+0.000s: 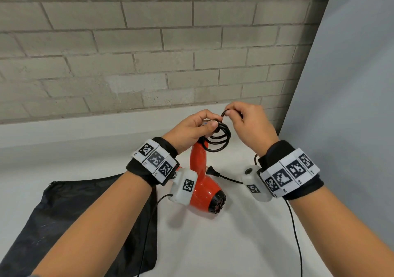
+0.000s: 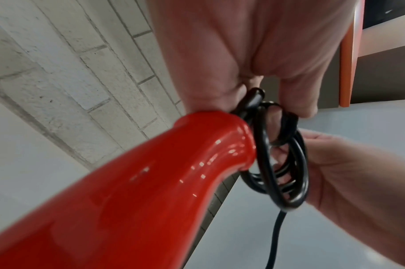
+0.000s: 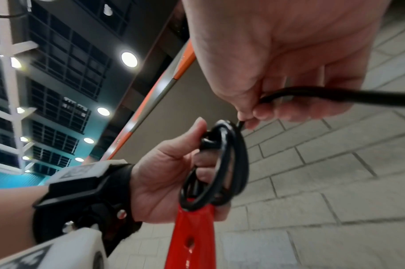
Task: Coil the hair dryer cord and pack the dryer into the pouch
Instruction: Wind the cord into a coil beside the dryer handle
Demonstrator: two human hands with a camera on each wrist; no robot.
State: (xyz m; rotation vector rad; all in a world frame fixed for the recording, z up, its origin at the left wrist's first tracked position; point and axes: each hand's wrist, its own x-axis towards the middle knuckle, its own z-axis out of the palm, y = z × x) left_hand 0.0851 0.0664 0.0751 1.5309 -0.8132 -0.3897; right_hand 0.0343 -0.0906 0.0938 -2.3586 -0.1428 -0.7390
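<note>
Black cord [image 1: 219, 139] loops sit pinched in the left hand [image 1: 191, 128] against the red dryer [image 1: 201, 178] handle; right hand [image 1: 245, 123] fingers pinch the next turn. Lay it probably same-sized, keeping slack untwisted.

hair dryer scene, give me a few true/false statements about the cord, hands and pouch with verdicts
1. The left hand holds the coiled loops of the cord at the end of the handle. True.
2. The right hand lies flat on the table. False: it pinches the cord above the coil.
3. The hair dryer is already in the pouch. False: it is outside, beside it.
4. The plug lies loose on the table. True.
5. The dryer is blue. False: red.
</note>
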